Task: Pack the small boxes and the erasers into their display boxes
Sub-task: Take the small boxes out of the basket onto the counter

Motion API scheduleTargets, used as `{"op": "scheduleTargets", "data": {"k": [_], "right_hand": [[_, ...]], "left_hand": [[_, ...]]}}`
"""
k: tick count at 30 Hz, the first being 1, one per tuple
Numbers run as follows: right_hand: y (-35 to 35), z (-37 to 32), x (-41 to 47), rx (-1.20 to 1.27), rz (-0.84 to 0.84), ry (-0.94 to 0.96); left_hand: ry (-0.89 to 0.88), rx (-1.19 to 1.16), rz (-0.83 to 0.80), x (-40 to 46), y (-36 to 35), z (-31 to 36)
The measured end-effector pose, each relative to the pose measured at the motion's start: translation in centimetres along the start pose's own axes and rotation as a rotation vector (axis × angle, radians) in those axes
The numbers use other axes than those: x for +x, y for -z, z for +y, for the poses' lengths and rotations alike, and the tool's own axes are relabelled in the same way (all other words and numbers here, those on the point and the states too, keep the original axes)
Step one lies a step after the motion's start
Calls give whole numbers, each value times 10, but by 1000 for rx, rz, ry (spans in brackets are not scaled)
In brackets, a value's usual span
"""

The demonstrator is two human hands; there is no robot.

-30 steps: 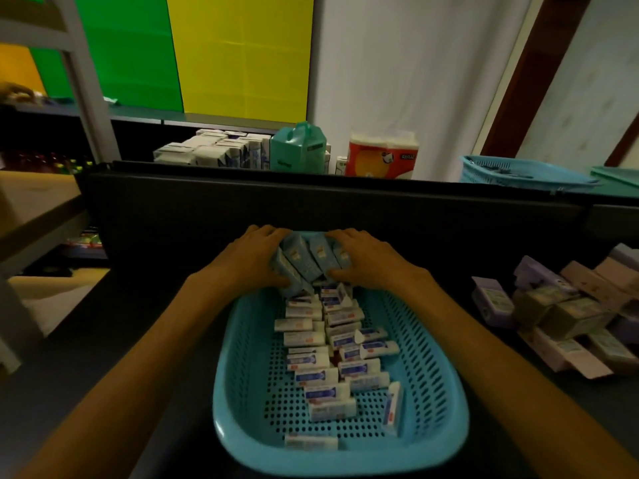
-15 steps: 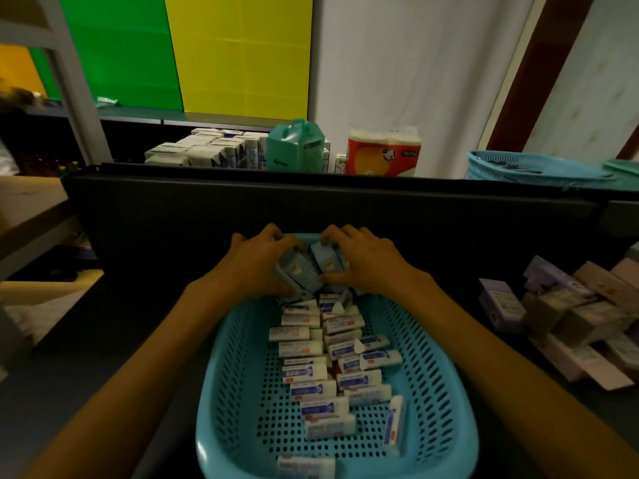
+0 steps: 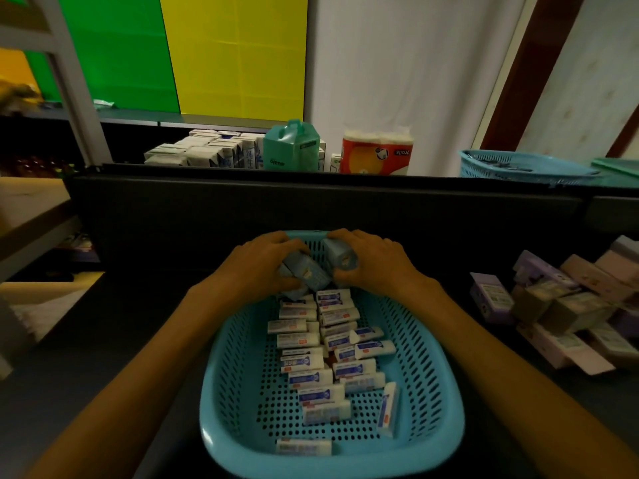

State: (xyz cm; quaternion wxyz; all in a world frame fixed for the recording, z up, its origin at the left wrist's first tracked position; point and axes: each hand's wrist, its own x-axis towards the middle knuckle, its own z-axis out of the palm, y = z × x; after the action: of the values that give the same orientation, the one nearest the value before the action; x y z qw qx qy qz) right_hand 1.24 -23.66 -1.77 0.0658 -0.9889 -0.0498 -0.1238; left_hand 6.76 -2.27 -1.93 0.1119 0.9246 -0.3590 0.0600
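Observation:
A light blue perforated basket (image 3: 435, 385) sits on the dark counter in front of me. Several white erasers (image 3: 321, 371) with blue sleeves lie loose on its floor. At its far end both hands gather a cluster of small pale blue boxes (image 3: 309, 271). My left hand (image 3: 262, 264) grips the boxes on the left side. My right hand (image 3: 375, 262) grips a box (image 3: 340, 254) on the right side. The fingers hide parts of the boxes.
A pile of purple and beige cartons (image 3: 570, 305) lies on the counter at the right. Behind a dark partition (image 3: 311, 202) stand white cartons (image 3: 207, 153), a teal handled box (image 3: 290, 146), a tissue-roll pack (image 3: 377, 153) and another blue basket (image 3: 525, 167).
Both hands have drawn closer together around the pale blue boxes and lifted them slightly at the basket's far end. The erasers have not moved.

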Motion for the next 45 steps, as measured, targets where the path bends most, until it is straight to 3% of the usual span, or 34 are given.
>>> {"op": "scheduleTargets", "data": {"k": [12, 17, 28, 37, 45], "right_hand": [[43, -2, -42, 369, 437, -4], [64, 10, -75, 374, 558, -50], [87, 107, -176, 288, 539, -217], [117, 228, -265, 203, 560, -238], [119, 310, -307, 208, 520, -244]], "left_hand": [[-18, -76, 289, -30, 32, 19], [-97, -78, 352, -32, 41, 52], [-292, -81, 400, -21, 50, 174], [-263, -106, 316, 14, 0, 312], [-213, -273, 230, 43, -64, 376]]}}
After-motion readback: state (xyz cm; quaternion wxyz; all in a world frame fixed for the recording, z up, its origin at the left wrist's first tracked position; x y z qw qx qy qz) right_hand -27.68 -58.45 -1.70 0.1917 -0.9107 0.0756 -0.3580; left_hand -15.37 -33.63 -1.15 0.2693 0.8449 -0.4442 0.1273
